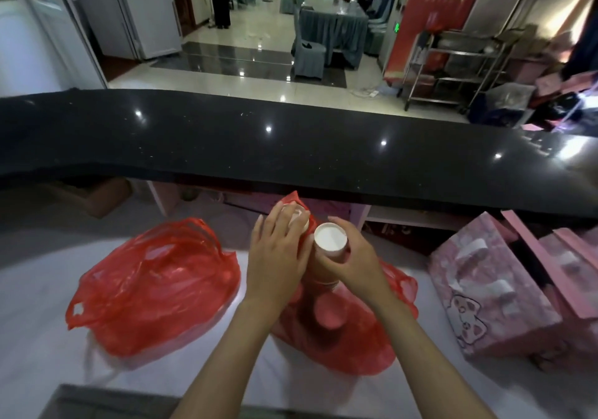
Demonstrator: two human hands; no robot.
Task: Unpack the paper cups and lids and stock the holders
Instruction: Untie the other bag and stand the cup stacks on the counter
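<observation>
A red plastic bag [339, 334] stands open in the middle of the white worktop, with pinkish cups showing inside it. My right hand [352, 263] grips a stack of paper cups [330, 239], its white top turned toward me, just above the bag. My left hand [278, 250] holds a second stack of cups [296, 216] still wrapped in red plastic, right beside the first. A second red bag [152, 286], bulging and tied loosely, lies to the left.
A black stone counter ledge [291, 147] runs across above the white worktop [38, 289]. Pink paper gift bags [492, 292] stand at the right. Beyond the ledge lie a tiled floor, draped tables and a metal trolley [453, 66].
</observation>
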